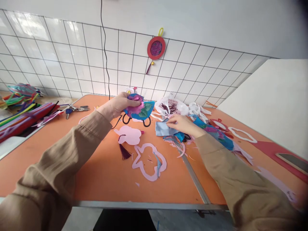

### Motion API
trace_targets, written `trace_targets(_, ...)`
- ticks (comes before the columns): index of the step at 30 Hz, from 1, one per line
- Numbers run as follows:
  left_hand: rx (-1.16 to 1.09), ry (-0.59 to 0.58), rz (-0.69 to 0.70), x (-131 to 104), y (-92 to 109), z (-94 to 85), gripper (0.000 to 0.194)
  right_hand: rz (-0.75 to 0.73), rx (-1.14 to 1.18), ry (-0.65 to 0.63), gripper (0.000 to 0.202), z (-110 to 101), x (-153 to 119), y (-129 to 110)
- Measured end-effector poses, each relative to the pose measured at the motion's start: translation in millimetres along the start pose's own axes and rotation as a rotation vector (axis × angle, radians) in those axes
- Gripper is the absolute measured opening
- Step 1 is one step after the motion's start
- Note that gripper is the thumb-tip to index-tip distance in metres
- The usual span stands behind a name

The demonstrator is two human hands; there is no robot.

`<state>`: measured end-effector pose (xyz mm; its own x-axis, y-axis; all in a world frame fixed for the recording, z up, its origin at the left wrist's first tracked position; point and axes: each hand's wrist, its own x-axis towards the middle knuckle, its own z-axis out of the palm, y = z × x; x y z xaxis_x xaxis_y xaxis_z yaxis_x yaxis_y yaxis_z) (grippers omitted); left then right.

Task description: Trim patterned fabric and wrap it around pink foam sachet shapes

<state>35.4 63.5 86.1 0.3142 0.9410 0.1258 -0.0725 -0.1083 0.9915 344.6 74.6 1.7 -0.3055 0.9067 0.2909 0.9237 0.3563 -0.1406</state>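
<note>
Blue flowered cutout (pixel 148 111) is at the far middle of the orange table (pixel 101 183), raised in the left hand, with a magenta bloom and green leaves on its face; from the left edge, a bundle of coloured fuzzy sticks (pixel 31 118) lies at the far side, with a bunch of keys (pixel 69 111) to its right; next, the left hand (pixel 117 104) has its thumb pressed on the front of the cutout and its fingers behind, a closed pinch on its left part; two black loops (pixel 147 122) show below the cutout's lower edge, and whether they join it I cannot tell.

Nearer, a pink flower-shaped piece (pixel 130 135) lies flat beside a dark tassel (pixel 124 153); just right and nearer still is a pink outline (pixel 164 163); on the far wall hangs a red round ornament (pixel 149 48); further right, a pale blue cloth (pixel 161 129) lies under the fingertips of the right hand (pixel 179 124), which are bent close together, though whether they grip it I cannot tell; beyond is a white plastic bag (pixel 183 108); at the right lie a blue floral cloth (pixel 223 140) and a white outline (pixel 249 138).
</note>
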Motion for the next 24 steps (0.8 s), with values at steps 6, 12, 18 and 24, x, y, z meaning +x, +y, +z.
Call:
trace_targets(6,-0.113,0.089,-0.072,5.6,-17.4,8.4,0.010,0.145,0.330,0.422,0.027,-6.6,17.5,-42.6)
trace_targets(12,-0.163,0.116,-0.021,11.6,-30.1,9.0,0.013,0.021,0.903,0.363,0.022,-6.5,11.6,-107.5)
trace_targets(18,-0.246,0.162,-0.006,14.3,-38.5,11.4,0.012,0.009,0.841,0.306,0.018,7.2,12.4,-114.9)
trace_targets(24,-0.187,0.210,-0.027,12.7,-38.7,15.9,0.016,-0.033,1.011,0.093,0.061,21.5,23.8,-114.4)
